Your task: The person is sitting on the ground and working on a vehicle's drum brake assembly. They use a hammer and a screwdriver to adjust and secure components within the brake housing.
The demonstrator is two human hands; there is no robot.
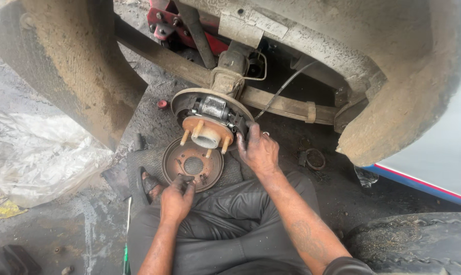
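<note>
Rusty wheel hub (206,133), studs exposed; right hand (259,151) grips its brake shoe (240,130). Left hand (176,197) pinches the brake drum (192,164) lying on the floor (62,229).

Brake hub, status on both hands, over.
Right hand on brake shoe beside hub. Left hand touching brake drum on ground. Nothing blocking.

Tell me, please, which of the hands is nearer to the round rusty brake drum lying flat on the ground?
Left. The left hand touches the round rusty brake drum at its near rim; the right hand is apart, up at the brake assembly.
</note>
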